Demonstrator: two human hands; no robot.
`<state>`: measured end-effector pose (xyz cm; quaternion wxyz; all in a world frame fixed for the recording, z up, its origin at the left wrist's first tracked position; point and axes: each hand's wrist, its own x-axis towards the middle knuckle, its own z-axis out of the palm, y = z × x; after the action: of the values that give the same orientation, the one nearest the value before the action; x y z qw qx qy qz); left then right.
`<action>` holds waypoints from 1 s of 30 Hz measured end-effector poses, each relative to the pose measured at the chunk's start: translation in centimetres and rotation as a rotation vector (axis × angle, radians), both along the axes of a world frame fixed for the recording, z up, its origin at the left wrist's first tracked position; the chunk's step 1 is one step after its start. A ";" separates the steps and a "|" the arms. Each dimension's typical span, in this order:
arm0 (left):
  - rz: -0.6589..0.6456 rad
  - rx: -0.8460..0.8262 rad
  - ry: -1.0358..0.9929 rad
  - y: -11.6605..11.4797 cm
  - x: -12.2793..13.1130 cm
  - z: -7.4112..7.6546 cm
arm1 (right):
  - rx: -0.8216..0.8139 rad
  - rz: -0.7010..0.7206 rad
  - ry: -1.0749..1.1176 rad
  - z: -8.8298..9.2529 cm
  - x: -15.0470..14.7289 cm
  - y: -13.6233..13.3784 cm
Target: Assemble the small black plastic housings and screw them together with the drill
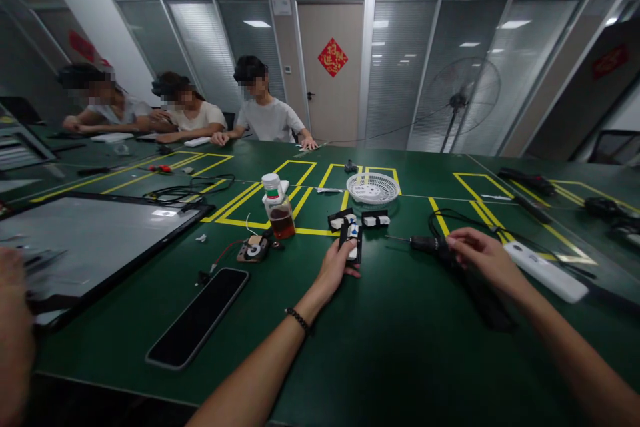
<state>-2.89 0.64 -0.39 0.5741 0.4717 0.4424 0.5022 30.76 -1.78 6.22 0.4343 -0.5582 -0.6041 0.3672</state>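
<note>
My left hand (pixel 337 263) is closed around a small black-framed block with white parts (pixel 353 232) and a bit of blue on top. Just beyond it lie two similar black and white pieces (pixel 376 219), one partly behind the held block. On the right, the closed fingers of my right hand (pixel 477 255) are at the body of a black screwdriver (pixel 433 245). Its thin metal shaft points left toward the held block. The screwdriver's thick dark rear part runs below my hand, partly hidden.
A bottle of amber liquid (pixel 281 217), a phone (pixel 197 320) and a small wired part (pixel 254 249) lie left. A white round basket (pixel 373 188) sits beyond; a white power strip (pixel 545 271) is right. A framed panel (pixel 100 240) and another person's arm (pixel 15 333) are far left.
</note>
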 end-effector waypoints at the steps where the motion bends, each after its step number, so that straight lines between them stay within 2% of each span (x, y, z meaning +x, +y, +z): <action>1: -0.007 0.009 0.030 0.0 0.0 0.0 | 0.001 -0.056 -0.049 -0.4 1.7 -0.3; 4: -0.023 0.061 0.149 -0.3 0.4 0.3 | -0.009 -0.110 -0.149 -1.8 4.7 -1.3; 6: -0.022 0.094 0.240 -0.7 0.8 0.8 | 0.005 -0.100 -0.208 -2.2 4.8 -2.0; 9: -0.084 0.120 0.337 -1.4 1.5 1.8 | 0.073 -0.025 -0.299 -1.2 2.6 -2.8; 14: -0.415 0.007 0.303 -2.2 3.2 3.7 | 0.258 0.303 -0.453 1.8 -3.4 -3.7; 18: -0.591 -0.092 0.209 -2.4 4.1 4.9 | 0.392 0.517 -0.633 2.3 -6.6 -3.5; 21: -0.663 -0.153 0.184 -2.2 4.2 5.4 | 0.420 0.604 -0.713 2.1 -7.5 -3.0; 24: -0.722 -0.203 0.202 -1.7 4.1 5.5 | 0.426 0.615 -0.762 2.3 -7.5 -2.6; 28: -0.816 -0.193 0.192 -1.1 3.7 5.1 | 0.424 0.644 -0.777 2.8 -7.4 -2.6; 30: -0.817 -0.170 0.179 -1.0 3.6 4.8 | 0.411 0.677 -0.757 2.9 -7.6 -2.7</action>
<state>0.66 -0.37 4.42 0.7222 0.6007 0.3071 0.1523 23.11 -4.47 9.11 0.1443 -0.3292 -0.9234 0.1345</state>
